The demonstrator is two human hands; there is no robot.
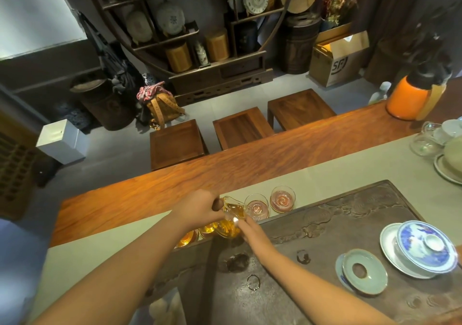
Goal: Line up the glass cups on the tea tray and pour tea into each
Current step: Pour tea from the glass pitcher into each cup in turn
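Both forearms come in from the near edge and meet over the far-left rim of the tea tray (350, 224). Left hand (200, 208) has its grip closed round the dark handle of the glass pitcher (233, 211), tilted spout-down over the cups. Right hand (250, 229) lies fingers nearly straight, tips touching the pitcher's underside, steadying rather than holding.

Cups stand in a row on the grey runner (350, 169) along the tray's far edge, not on the tray itself. Filled cups (200, 232) sit left, amber, partly hidden under the hands. Two empty cups (270, 202) stand right of the pitcher, pinkish bases.

Handling, my read: pitcher is thin glass, rigid, fragile, probably hot and slick if wet. Hold by the handle only, support from below. Cups are light, tip easily, nearly touching, so keep the spout off the rims.

Room: open runner and desk (175, 187) to the far side. Gaiwan (425, 247) and lid rest (362, 271) sit well apart at near right.
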